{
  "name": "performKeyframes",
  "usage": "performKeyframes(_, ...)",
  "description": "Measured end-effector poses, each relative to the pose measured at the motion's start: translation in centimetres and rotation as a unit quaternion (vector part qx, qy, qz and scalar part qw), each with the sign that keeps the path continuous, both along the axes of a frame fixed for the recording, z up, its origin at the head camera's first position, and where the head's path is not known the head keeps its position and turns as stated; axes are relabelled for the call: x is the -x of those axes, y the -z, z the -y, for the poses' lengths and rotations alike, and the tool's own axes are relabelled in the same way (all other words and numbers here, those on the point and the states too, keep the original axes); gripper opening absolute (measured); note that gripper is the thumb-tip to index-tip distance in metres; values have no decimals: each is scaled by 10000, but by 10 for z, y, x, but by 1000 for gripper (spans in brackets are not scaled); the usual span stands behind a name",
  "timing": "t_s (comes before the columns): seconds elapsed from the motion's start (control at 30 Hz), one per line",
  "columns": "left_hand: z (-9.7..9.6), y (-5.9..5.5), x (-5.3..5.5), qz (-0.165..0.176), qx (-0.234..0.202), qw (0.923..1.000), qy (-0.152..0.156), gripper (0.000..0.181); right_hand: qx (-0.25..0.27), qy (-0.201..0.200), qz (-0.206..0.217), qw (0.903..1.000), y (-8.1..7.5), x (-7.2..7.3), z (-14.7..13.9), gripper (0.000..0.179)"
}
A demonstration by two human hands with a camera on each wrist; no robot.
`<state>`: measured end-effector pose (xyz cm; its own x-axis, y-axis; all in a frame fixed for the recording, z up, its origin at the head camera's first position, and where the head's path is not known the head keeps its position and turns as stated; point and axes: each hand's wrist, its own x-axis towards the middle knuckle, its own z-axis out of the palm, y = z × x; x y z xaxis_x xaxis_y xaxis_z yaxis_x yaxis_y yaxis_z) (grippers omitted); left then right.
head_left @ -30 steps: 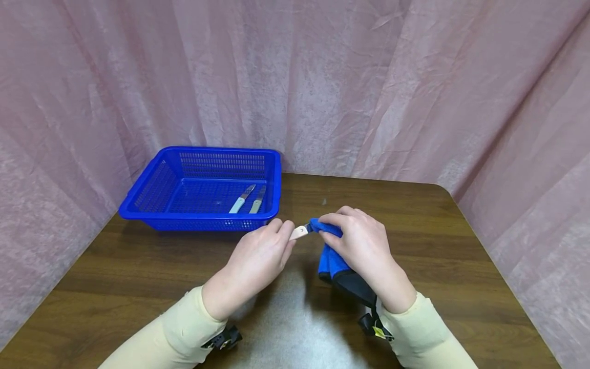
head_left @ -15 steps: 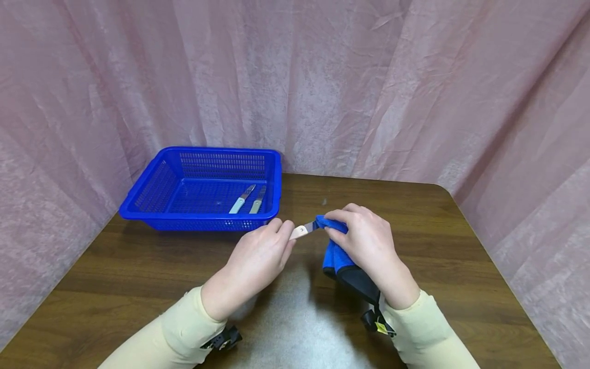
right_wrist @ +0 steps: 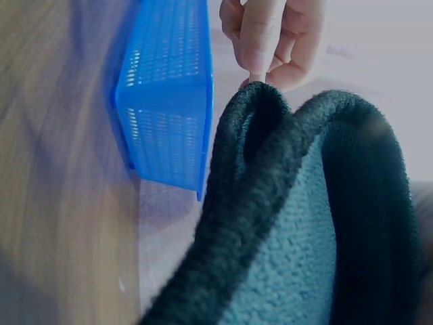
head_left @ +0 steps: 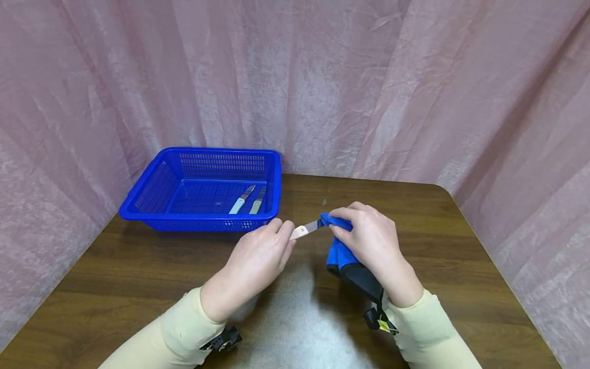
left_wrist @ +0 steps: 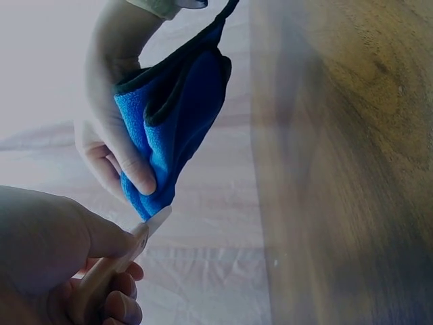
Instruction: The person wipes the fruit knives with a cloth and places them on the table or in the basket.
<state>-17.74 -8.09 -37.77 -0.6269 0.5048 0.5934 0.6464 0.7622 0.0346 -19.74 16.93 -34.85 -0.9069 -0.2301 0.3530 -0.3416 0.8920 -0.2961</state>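
My left hand [head_left: 258, 253] grips the cream handle of a small knife [head_left: 300, 232] above the table. The knife's short metal blade points to the right, and its far end goes into a fold of blue cloth [head_left: 340, 254] with a dark edging. With thumb and fingers, my right hand [head_left: 369, 233] pinches that folded cloth around the blade's tip, while the rest of the cloth hangs below. In the left wrist view, the bare part of the blade [left_wrist: 159, 220] shows between the handle and the cloth. Folds of cloth hide most of the right hand in its own wrist view.
A blue plastic basket [head_left: 207, 217] with slotted walls stands on the wooden table [head_left: 438, 246], beyond my left hand. Two more small knives lie in it, one with a pale blue handle [head_left: 237, 206] and one with a beige handle [head_left: 255, 206]. Pink curtains [head_left: 322, 92] hang behind.
The right hand has slid to the right and slightly away with the cloth, baring more of the knife's blade. The left hand and the knife have hardly moved.
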Motion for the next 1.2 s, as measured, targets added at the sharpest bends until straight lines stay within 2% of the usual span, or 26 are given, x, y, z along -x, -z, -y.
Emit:
performKeyframes(0.63, 1, -1, -1, -37, -8, 10000, -7, 21, -36, 305, 57, 9995, -1, 1, -7, 24)
performKeyframes(1.0, 1, -1, -1, -38, -6, 10000, -7, 22, -70, 462, -59, 9989, -3, 1, -11, 24)
performKeyframes(1.2, 1, 0, -1, -66, 1, 10000, -14, 22, -5, 381, -141, 9992, -6, -2, -7, 24)
